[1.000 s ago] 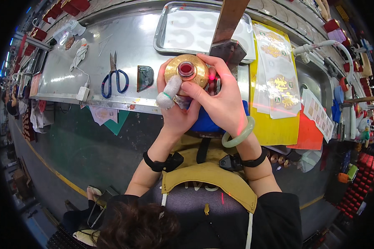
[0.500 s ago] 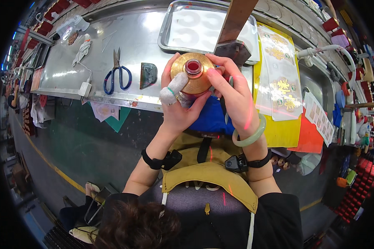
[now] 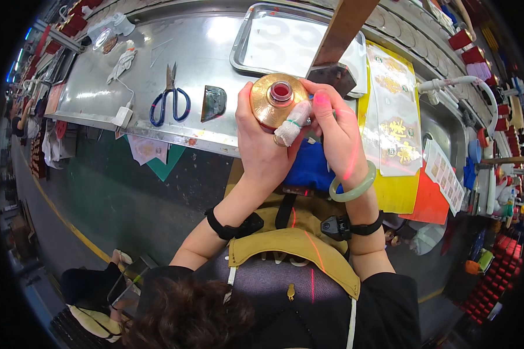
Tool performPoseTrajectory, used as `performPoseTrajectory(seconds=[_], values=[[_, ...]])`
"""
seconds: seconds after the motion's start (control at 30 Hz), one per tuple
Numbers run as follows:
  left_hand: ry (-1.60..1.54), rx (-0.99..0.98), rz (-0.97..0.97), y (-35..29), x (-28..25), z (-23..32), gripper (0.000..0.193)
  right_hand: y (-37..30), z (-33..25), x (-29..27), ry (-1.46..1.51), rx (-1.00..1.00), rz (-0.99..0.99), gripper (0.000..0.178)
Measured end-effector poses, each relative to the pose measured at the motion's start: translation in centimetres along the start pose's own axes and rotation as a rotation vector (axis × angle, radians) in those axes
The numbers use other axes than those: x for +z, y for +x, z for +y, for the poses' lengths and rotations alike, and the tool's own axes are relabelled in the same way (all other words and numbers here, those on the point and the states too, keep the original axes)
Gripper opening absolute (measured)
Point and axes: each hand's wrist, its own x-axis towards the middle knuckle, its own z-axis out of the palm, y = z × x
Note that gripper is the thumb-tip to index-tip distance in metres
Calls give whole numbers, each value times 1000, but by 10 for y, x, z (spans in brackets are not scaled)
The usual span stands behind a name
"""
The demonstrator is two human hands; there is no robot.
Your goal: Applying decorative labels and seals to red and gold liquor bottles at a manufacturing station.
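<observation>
A round-shouldered gold bottle with a short reddish neck stands mouth upward in my left hand. The fingers go round its left side. My left thumb, wrapped in white cloth with a green band, lies over the bottle's near right shoulder. Against the right side of the bottle is my right hand, its fingers bent and its thumb near the wrapped thumb. Something slim and dark shows partly among the right fingers, too hidden to name. A pale green bangle circles the right wrist.
Blue-handled scissors and a dark flat scraper-like piece lie on the metal table. Beyond are a metal tray and a wooden post. Printed sheets on a yellow board lie at right, beside a sink.
My hands and the bottle have shifted slightly right. The wrapped left thumb has swung from the bottle's left front to its right shoulder. The right thumb has come off the bottle's top.
</observation>
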Motion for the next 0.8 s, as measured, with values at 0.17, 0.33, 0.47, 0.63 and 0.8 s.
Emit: performPoseTrajectory(seconds=[0.17,0.33,0.47,0.63,0.8], values=[[-126,139,90,4,5,-14,53,-4,-8,-19,-282,-148,-47,41],[-360,130,133,9,5,-25,89,-1,-23,-30,-269,-436,121,36],[-357,-25,149,9,6,-25,87,-3,-39,-24,-1115,-1040,-55,30],[-435,-22,100,12,4,-31,87,-6,-53,-17,-981,-1018,-443,32],[-562,-4,80,10,5,-34,88,-3,-56,-13,-1049,-1046,-204,31]])
